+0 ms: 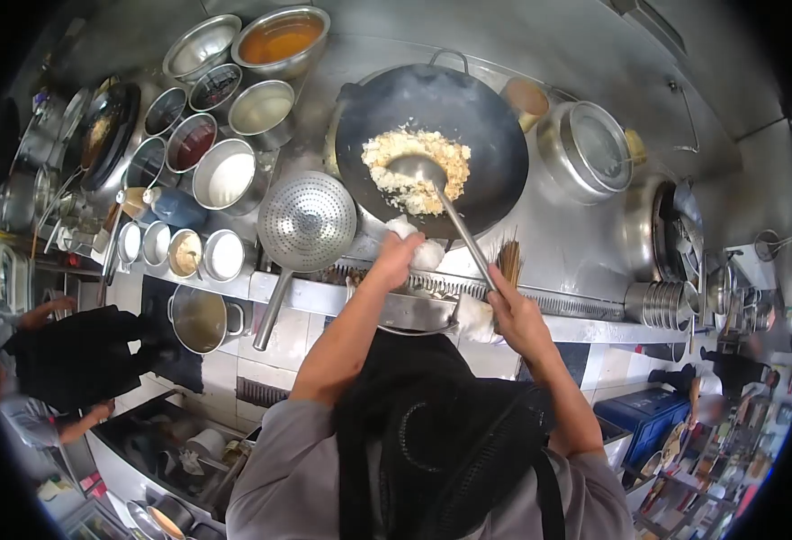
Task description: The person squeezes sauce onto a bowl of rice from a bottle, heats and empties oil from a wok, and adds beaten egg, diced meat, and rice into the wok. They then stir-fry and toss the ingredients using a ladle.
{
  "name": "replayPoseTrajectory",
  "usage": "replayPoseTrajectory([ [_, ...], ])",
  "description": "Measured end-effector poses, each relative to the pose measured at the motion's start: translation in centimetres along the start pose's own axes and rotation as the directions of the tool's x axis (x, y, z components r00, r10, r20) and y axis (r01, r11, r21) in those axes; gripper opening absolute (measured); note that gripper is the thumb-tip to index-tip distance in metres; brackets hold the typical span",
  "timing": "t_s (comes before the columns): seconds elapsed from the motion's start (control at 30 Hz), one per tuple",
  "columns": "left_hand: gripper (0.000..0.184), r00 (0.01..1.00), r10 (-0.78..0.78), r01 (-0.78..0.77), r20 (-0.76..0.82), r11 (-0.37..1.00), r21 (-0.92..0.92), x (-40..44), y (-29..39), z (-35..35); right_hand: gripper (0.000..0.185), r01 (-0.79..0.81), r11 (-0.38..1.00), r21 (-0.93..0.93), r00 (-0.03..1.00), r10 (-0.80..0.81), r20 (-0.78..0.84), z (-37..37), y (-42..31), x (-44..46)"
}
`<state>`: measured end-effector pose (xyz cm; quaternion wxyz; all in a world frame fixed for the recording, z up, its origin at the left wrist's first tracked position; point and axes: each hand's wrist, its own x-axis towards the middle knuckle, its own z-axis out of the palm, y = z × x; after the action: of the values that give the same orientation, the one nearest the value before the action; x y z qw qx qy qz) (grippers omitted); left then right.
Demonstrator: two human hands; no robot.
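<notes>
A large dark wok (495, 148) stands on the steel range, with pale yellow fried rice (450, 162) in its middle. At its near rim, my left hand (400, 258) is closed on a white cloth (427, 256); the wok's handle there is hidden under it. My right hand (515, 317) grips the long handle of a ladle (421, 171), whose bowl rests in the rice. Beside my right hand a bamboo brush (509, 259) stands at the range's front edge. To the left of the wok lies a perforated strainer (307, 220), its handle pointing towards me.
Several steel bowls of sauces and seasonings stand left, among them a bowl of orange liquid (281, 40) and one of white powder (225, 173). A lidded steel pot (585, 151) is right of the wok. Other people (63, 360) stand at far left and far right.
</notes>
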<state>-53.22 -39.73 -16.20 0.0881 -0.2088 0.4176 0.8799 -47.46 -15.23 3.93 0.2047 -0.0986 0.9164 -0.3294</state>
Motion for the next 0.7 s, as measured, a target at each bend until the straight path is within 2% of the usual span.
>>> replayPoseTrajectory([
  [0.07, 0.044, 0.999, -0.033, 0.033, 0.003, 0.999, 0.001, 0.6, -0.7, -0.7, 0.049, -0.002, 1.000, -0.015, 0.997, 0.001, -0.083, 0.5, -1.7, -0.7],
  [0.1, 0.045, 1.000, -0.011, 0.011, -0.008, 0.999, -0.049, 0.5, -0.8, -0.4, 0.047, 0.051, 0.991, -0.121, 0.994, -0.062, -0.086, 2.0, 0.0, -0.4],
  [0.13, 0.046, 1.000, 0.010, -0.012, -0.017, 0.995, -0.095, 0.2, -0.8, -0.2, 0.047, 0.048, 0.991, -0.124, 0.994, -0.059, -0.087, 3.1, 1.4, 0.3],
  [0.2, 0.045, 1.000, 0.001, -0.002, -0.013, 0.998, -0.059, -0.2, -0.1, -0.1, 0.047, 0.184, 0.983, -0.005, 0.974, -0.183, -0.134, 4.0, 3.0, 1.5],
  [0.23, 0.044, 1.000, -0.005, 0.004, -0.017, 1.000, -0.021, -0.2, 0.3, 0.0, 0.047, 0.073, 0.997, 0.012, 0.995, -0.072, -0.066, 2.2, 0.9, 1.4],
  [0.33, 0.051, 0.999, 0.033, -0.031, 0.023, 0.996, -0.081, -0.5, 0.7, 0.3, 0.047, 0.123, 0.992, -0.025, 0.982, -0.126, -0.144, 2.1, -1.5, 0.7],
  [0.37, 0.051, 0.999, 0.032, -0.030, 0.023, 0.996, -0.086, -0.5, 0.9, 0.4, 0.047, 0.107, 0.984, -0.141, 0.984, -0.126, -0.127, 2.8, -1.7, 0.9],
  [0.47, 0.052, 0.996, -0.011, 0.022, 0.094, 0.993, -0.116, -0.4, 1.0, 0.0, 0.049, 0.127, 0.984, -0.127, 0.989, -0.136, -0.059, 4.1, 1.4, 3.0],
  [0.5, 0.052, 0.998, -0.005, 0.011, 0.060, 0.995, -0.097, -0.1, 0.8, -0.1, 0.052, 0.302, 0.949, -0.095, 0.941, -0.313, -0.127, 3.3, 2.3, 3.5],
  [0.53, 0.052, 1.000, -0.006, 0.008, 0.027, 0.997, -0.075, -0.1, 0.6, -0.2, 0.052, 0.304, 0.948, -0.093, 0.941, -0.314, -0.126, 2.7, 0.8, 3.1],
  [0.57, 0.052, 1.000, -0.008, 0.010, 0.026, 0.997, -0.074, -0.1, 0.3, -0.2, 0.052, 0.214, 0.973, -0.092, 0.966, -0.224, -0.126, 1.9, -0.8, 2.1],
  [0.6, 0.043, 1.000, 0.021, -0.022, -0.010, 0.996, -0.087, -0.1, 0.1, 0.1, 0.052, 0.122, 0.988, -0.094, 0.983, -0.134, -0.126, 1.6, -2.1, 1.4],
  [0.63, 0.035, 0.998, 0.050, -0.055, -0.047, 0.993, -0.103, -0.1, 0.0, 0.2, 0.050, 0.120, 0.974, -0.191, 0.972, -0.155, -0.178, 3.1, -1.0, 1.2],
  [0.7, 0.036, 0.998, 0.046, -0.048, -0.030, 0.996, -0.070, 0.3, -0.2, -0.1, 0.050, 0.111, 0.971, -0.211, 0.982, -0.140, -0.128, 3.8, 0.9, 2.4],
])
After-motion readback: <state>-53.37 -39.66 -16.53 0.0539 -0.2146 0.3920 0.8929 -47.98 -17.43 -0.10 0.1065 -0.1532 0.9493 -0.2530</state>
